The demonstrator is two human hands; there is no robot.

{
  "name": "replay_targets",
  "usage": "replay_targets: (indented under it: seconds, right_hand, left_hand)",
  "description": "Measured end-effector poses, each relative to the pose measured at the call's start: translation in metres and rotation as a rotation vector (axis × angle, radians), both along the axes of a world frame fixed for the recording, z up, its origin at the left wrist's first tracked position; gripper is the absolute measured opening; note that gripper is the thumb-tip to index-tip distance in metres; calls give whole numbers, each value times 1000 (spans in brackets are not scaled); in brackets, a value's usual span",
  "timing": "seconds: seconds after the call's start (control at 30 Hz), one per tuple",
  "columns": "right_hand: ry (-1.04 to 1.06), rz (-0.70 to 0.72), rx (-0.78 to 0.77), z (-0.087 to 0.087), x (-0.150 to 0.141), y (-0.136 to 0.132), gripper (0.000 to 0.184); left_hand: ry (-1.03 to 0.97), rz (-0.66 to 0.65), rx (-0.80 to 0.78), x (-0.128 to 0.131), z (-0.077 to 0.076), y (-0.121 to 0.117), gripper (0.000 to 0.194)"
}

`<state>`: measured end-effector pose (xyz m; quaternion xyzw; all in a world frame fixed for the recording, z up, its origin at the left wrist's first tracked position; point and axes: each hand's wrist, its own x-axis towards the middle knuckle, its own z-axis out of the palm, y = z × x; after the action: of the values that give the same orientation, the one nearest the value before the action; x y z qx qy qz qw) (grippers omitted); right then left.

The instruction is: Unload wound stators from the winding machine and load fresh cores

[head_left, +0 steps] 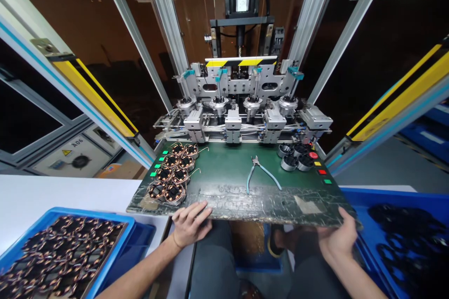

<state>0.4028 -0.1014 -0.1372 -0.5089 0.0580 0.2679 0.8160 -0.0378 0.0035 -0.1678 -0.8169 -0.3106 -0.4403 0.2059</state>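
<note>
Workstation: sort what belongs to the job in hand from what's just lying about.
Seem part of the job: machine, copper-wound rings, bare rings, tray of copper-wound parts, bin of black parts.
Seem just lying about: untouched pliers, tape scrap.

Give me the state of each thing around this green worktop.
Pliers: lying flat, handles spread
Left parts: copper-wound, some wire ends loose
Right parts: no copper visible
Worktop: cracked along near side
Left tray: holding many copper-wound parts
Left hand: resting on worktop edge
Right hand: at worktop edge, grip unclear
</note>
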Motion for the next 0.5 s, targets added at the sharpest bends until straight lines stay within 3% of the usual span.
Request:
replay_targets:
  seconds: [0.23,0.5]
  right_hand:
    - [8,-15,17,-2,1,-1,41]
    - [41,-12,32,1,0,1,39]
  left_hand:
    - [2,0,0,0,0,0,59]
    - [-4,-4,1,1,0,0,40]
